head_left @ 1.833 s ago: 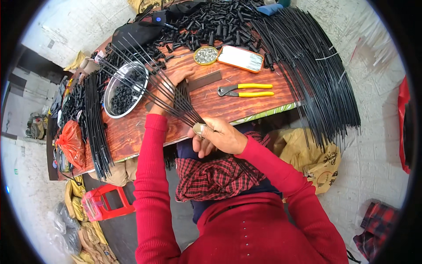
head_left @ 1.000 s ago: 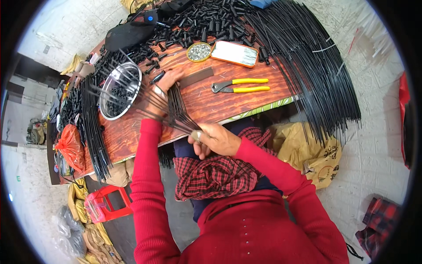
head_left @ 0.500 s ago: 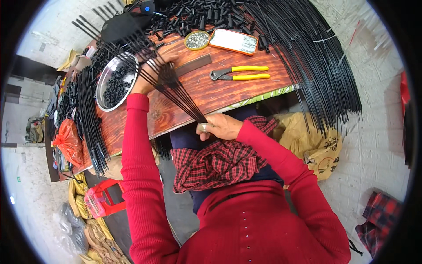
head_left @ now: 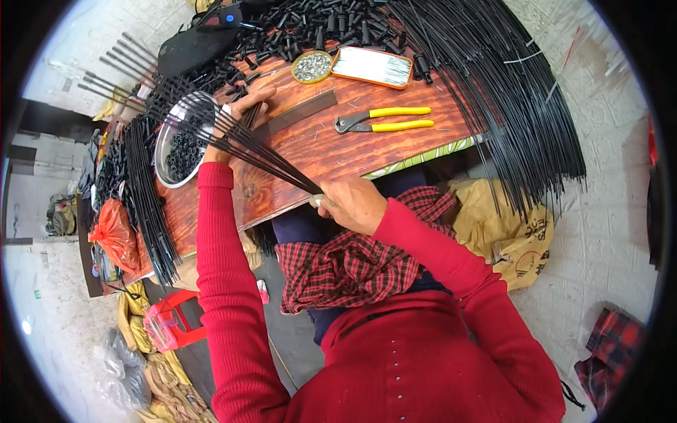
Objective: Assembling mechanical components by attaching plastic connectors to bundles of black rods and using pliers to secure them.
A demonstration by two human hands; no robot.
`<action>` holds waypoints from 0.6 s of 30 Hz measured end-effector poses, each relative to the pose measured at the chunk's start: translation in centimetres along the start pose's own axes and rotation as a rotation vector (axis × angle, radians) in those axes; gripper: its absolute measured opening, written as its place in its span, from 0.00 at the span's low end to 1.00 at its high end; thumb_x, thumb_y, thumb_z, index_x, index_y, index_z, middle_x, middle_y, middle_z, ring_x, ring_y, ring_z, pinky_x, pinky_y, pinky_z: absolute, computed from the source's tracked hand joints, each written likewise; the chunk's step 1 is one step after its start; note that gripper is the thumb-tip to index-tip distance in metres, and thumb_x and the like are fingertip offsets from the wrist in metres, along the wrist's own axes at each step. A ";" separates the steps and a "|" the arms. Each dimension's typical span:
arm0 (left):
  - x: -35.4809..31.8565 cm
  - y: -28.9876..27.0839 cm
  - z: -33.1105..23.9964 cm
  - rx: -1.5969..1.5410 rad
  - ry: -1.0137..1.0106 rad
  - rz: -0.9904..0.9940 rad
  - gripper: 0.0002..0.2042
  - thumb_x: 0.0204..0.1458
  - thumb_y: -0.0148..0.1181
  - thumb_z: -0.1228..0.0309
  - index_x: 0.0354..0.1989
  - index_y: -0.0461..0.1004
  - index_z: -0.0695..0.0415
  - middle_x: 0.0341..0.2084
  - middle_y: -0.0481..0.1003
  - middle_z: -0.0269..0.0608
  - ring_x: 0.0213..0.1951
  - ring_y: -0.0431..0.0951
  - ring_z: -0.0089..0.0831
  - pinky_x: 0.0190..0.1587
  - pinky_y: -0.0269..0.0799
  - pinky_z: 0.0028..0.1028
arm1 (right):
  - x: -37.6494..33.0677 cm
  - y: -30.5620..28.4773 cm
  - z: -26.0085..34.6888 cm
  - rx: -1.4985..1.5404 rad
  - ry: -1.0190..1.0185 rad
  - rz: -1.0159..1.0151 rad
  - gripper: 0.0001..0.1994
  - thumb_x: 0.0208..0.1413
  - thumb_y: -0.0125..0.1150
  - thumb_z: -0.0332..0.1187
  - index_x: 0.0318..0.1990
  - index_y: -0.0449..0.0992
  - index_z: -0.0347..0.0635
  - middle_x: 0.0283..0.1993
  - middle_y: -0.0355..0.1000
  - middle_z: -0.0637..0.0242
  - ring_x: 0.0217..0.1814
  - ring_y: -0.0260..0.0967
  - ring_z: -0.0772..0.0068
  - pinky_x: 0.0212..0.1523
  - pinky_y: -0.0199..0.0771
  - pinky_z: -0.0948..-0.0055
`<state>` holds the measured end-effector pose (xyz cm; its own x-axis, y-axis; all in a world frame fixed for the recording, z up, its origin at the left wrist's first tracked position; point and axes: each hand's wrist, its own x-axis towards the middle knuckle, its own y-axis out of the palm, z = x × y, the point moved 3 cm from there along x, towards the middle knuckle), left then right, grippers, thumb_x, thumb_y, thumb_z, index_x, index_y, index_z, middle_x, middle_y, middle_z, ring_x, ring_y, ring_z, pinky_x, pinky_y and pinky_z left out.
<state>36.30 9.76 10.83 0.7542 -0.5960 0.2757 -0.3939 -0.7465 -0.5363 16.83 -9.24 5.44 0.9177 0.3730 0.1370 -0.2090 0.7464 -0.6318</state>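
Observation:
A fanned bundle of thin black rods (head_left: 271, 161) slants from my lap edge up and left across the table. My right hand (head_left: 352, 202) is closed round its lower end, just off the table's front edge. Among the rods, higher up, is my left hand (head_left: 236, 116), a white wrap on one finger and its fingers bent to the right. Small dark pieces show at those fingertips, but the rods partly hide what they hold. Close by the left hand stands a metal bowl (head_left: 161, 156) of small black rings (head_left: 185, 154). The rods' far ends reach past this bowl.
Yellow-handled pincers (head_left: 384, 120), a dark flat bar (head_left: 300, 113), a round tin (head_left: 312, 67) of small metal bits and an orange-rimmed tray (head_left: 372, 68) lie on the wooden table (head_left: 317, 148). Black rods (head_left: 504, 106) overhang at right; black tubes (head_left: 338, 25) are heaped behind.
The rods' far ends have swung left and down over the bowl. My left hand has come slightly lower, and its fingers show more clearly. My right hand still grips the lower end.

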 end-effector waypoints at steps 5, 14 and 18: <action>-0.8 -0.1 1.0 -0.335 -0.123 0.000 0.15 0.62 0.53 0.78 0.57 0.74 0.62 0.56 0.73 0.40 0.56 0.73 0.26 0.60 0.69 0.24 | -0.7 0.2 0.7 -0.030 0.008 -0.098 0.09 0.58 0.55 0.37 0.33 0.74 0.41 0.25 0.76 0.60 0.29 0.75 0.50 0.32 0.72 0.54; 0.1 -0.2 -0.1 -0.331 -0.217 0.046 0.14 0.60 0.58 0.76 0.55 0.76 0.57 0.41 0.78 0.31 0.39 0.74 0.18 0.44 0.72 0.20 | 0.3 -2.7 -0.3 -0.089 -0.001 -0.007 0.11 0.57 0.54 0.37 0.28 0.77 0.43 0.25 0.76 0.59 0.30 0.75 0.50 0.32 0.72 0.55; 0.7 -1.5 2.4 -0.167 -0.184 0.069 0.15 0.58 0.60 0.77 0.54 0.78 0.54 0.36 0.77 0.28 0.33 0.72 0.16 0.37 0.72 0.21 | -0.7 -2.8 -1.2 0.051 0.060 0.127 0.12 0.60 0.53 0.38 0.29 0.76 0.42 0.26 0.76 0.62 0.32 0.75 0.53 0.34 0.71 0.56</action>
<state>38.70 11.15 9.90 0.7993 -0.5948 0.0851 -0.5175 -0.7534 -0.4057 17.19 -12.25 6.22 0.9011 0.4335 0.0120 -0.3398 0.7231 -0.6014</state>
